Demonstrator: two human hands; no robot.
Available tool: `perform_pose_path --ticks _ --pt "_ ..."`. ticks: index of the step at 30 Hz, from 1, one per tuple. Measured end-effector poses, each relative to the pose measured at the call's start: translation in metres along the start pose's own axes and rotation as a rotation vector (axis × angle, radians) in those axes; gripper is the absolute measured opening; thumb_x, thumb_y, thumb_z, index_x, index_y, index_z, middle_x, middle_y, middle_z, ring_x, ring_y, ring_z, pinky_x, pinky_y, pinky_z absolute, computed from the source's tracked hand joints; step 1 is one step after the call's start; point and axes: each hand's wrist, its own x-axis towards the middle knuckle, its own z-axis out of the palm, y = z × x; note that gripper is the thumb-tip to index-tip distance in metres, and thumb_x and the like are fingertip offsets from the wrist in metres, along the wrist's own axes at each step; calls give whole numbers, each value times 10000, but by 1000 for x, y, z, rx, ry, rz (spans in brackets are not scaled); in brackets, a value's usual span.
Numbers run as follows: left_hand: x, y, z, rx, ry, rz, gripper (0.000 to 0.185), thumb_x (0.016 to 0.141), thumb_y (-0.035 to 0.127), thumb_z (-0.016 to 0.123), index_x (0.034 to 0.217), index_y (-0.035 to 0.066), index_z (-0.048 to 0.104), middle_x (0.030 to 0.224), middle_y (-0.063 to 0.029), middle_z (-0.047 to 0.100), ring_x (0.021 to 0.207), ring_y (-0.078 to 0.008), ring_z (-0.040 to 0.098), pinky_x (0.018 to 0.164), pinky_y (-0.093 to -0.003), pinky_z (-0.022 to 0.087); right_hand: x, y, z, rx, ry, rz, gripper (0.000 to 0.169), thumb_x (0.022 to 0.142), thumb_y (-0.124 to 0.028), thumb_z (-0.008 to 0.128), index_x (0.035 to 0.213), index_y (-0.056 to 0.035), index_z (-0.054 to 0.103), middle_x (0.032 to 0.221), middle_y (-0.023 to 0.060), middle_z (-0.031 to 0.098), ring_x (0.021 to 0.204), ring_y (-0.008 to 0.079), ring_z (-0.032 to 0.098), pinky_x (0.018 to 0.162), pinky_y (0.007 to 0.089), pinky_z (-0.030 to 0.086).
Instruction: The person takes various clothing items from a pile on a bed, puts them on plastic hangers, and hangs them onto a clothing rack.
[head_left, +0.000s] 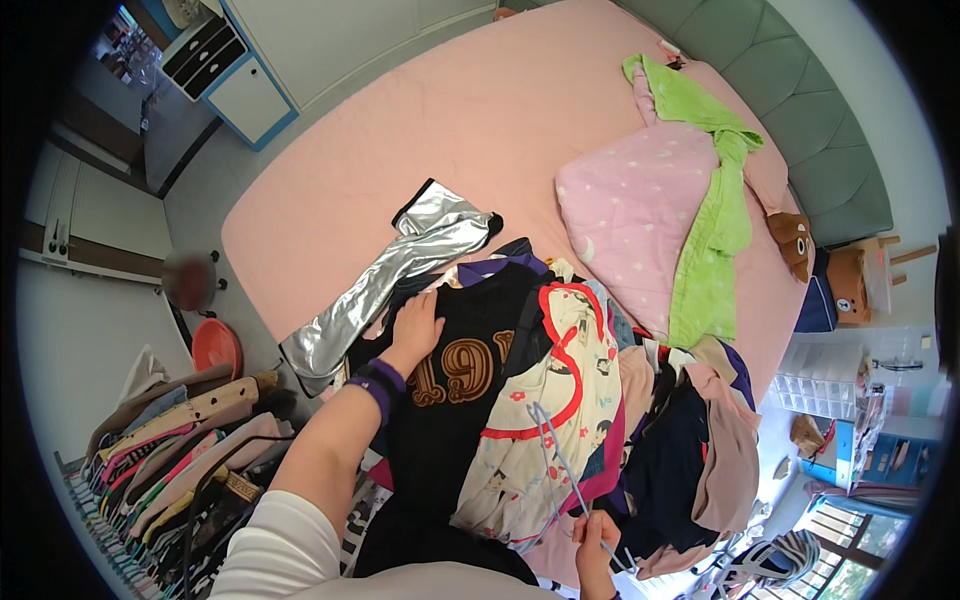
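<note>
My left hand (417, 328) lies with its fingers spread on the upper part of a black garment (439, 450) that bears brown and gold figures. At the lower right my right hand (598, 536) is closed around a light blue clothes hanger (559, 457), which reaches up over a cream patterned garment with red trim (480, 480). To the left of the black garment stretches a shiny silver garment with black edges (375, 281). A dark navy garment (664, 472) and a dusty pink one (727, 465) lie in the heap on the right.
The clothes lie on a bed with a peach-pink sheet (450, 112). A pink blanket (637, 195) and a green cloth (701, 277) lie farther back, near the padded headboard (817, 127). Many garments hang on a rack (180, 472) at the left, by a red basin (217, 346).
</note>
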Motion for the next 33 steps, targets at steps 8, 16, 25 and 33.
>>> perform_pose_path --ticks 8,16,25,33 --pt "32 -25 14 117 -108 -82 264 850 287 713 1002 72 705 930 -125 648 975 -315 578 851 -424 485 2 -7 16 27 -20 4 413 1054 -320 456 782 -23 545 574 21 516 497 66 438 484 220 326" --pt "-54 28 -89 -335 -12 -95 331 840 346 747 850 56 589 693 -132 598 676 -344 619 585 -428 454 -12 -6 2 34 -60 -110 408 1054 -304 455 766 -29 544 573 19 512 501 66 436 488 219 324" --pt "-173 110 -187 -754 127 -252 253 925 203 688 1040 -21 668 779 -55 657 702 -112 591 641 -270 461 -63 8 -27 178 -139 -234 360 1046 -265 477 797 -23 574 588 14 516 518 66 444 510 214 336" --pt "-235 142 -291 -1012 638 -246 196 1012 160 563 1081 -6 641 937 34 572 851 -49 489 750 -215 416 -106 27 -60 248 -239 -287 330 1049 -208 471 805 -14 582 638 17 541 544 67 479 526 214 384"
